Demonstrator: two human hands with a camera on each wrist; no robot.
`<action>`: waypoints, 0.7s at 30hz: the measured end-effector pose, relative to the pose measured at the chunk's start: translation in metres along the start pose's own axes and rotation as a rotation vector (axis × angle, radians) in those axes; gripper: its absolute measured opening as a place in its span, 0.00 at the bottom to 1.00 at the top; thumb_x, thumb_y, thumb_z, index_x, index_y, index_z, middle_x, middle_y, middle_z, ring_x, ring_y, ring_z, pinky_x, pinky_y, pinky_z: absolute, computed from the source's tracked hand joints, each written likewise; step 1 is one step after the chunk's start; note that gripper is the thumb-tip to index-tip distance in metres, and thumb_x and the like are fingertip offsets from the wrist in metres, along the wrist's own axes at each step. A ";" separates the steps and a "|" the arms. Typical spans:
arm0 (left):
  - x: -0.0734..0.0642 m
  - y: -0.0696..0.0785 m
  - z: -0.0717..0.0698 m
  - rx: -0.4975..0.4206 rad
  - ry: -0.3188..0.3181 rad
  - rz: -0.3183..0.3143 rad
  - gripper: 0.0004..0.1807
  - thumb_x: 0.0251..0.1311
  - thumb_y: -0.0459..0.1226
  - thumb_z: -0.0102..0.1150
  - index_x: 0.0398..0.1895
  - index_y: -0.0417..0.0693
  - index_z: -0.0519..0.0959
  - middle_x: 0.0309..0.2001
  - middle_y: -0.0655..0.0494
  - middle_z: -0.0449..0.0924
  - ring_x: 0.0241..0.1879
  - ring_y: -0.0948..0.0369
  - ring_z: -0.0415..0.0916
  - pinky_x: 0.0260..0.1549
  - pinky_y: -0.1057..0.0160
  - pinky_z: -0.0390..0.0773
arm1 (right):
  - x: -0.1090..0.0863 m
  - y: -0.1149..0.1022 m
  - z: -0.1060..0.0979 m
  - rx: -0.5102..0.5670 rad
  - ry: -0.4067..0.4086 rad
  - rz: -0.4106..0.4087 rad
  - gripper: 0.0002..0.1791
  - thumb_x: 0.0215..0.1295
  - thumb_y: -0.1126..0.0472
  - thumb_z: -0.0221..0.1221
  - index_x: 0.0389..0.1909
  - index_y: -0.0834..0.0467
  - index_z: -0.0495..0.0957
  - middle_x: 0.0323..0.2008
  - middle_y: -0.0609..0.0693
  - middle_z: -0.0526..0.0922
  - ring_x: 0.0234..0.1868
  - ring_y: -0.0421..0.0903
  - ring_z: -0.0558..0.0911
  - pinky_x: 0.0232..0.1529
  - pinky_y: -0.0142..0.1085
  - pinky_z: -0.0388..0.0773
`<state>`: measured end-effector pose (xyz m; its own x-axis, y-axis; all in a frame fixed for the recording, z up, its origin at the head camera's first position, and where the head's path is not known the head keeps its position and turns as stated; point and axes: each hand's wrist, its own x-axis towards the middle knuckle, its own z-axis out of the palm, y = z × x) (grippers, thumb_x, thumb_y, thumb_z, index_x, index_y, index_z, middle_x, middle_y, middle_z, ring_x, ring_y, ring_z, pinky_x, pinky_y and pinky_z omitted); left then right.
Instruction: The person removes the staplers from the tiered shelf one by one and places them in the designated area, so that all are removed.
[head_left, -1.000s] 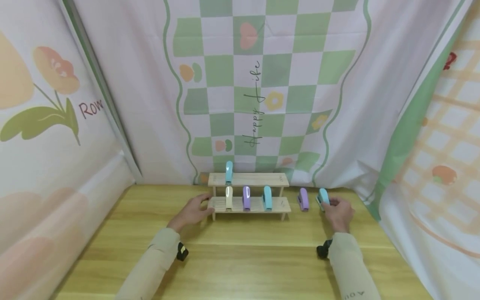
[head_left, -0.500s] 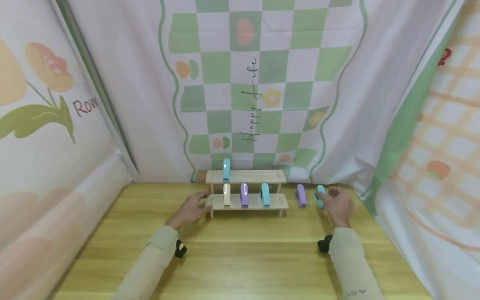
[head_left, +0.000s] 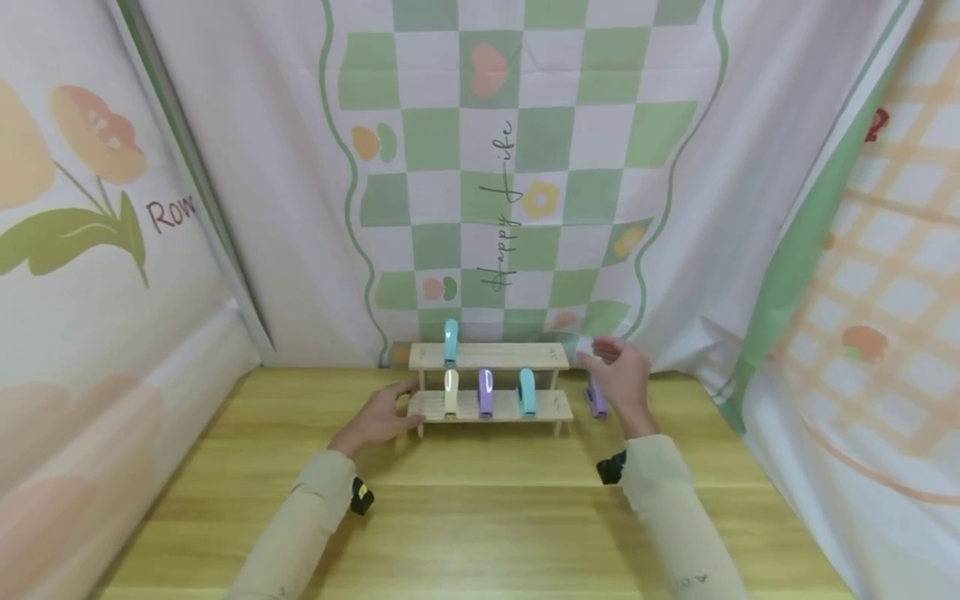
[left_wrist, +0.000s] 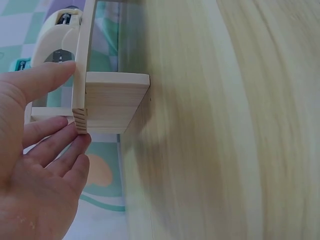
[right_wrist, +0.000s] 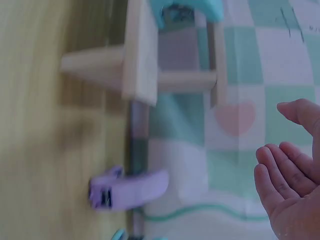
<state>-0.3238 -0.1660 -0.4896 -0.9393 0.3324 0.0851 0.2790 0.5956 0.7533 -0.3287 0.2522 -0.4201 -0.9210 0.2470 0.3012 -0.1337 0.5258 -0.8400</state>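
Note:
My left hand (head_left: 378, 417) holds the left end of a two-tier wooden display shelf (head_left: 553, 407), thumb along the lower board's edge, fingertips against its end. On the lower board a cream stapler (head_left: 451, 393), a purple stapler (head_left: 486, 393) and a light blue stapler (head_left: 527, 392) stand in a row. Another light blue stapler (head_left: 451, 342) is at the left of the upper board. Right of the shelf, my right hand (head_left: 621, 379) hovers with nothing in it, partly covering a purple stapler (head_left: 597, 403) on the table. A teal stapler (right_wrist: 119, 235) peeks in at the right wrist view's bottom edge.
The wooden table (head_left: 465, 517) extends in front of the shelf toward me. A green-and-white checkered curtain (head_left: 525, 192) hangs close behind the shelf, with printed cloth walls on the left and right.
My right hand has let go of the light blue stapler at the far right and moved left and up, over the loose purple stapler. The left hand stays at the shelf.

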 end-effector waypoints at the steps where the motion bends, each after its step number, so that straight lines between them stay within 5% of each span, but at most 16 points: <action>1: 0.000 0.000 -0.001 0.004 0.001 0.000 0.40 0.69 0.43 0.69 0.78 0.37 0.65 0.77 0.39 0.68 0.78 0.39 0.63 0.79 0.37 0.64 | 0.001 -0.007 0.008 0.020 -0.011 -0.008 0.27 0.69 0.55 0.69 0.65 0.63 0.79 0.63 0.65 0.84 0.65 0.62 0.82 0.71 0.54 0.79; 13: 0.001 -0.004 0.000 -0.027 0.030 -0.008 0.40 0.67 0.40 0.71 0.78 0.38 0.66 0.76 0.40 0.70 0.77 0.39 0.65 0.77 0.37 0.67 | -0.004 -0.071 0.110 0.089 -0.187 -0.120 0.28 0.66 0.55 0.72 0.61 0.65 0.80 0.59 0.63 0.86 0.63 0.59 0.84 0.71 0.50 0.80; 21: 0.004 -0.003 0.006 -0.023 0.056 0.017 0.38 0.66 0.37 0.72 0.76 0.38 0.68 0.74 0.39 0.72 0.75 0.39 0.68 0.77 0.37 0.67 | -0.020 -0.093 0.158 0.139 -0.209 -0.125 0.26 0.64 0.56 0.74 0.60 0.65 0.82 0.58 0.63 0.87 0.60 0.58 0.85 0.68 0.51 0.83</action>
<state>-0.3275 -0.1617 -0.4951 -0.9443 0.3005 0.1340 0.2909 0.5727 0.7664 -0.3554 0.0697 -0.4199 -0.9476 0.0065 0.3194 -0.2871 0.4216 -0.8602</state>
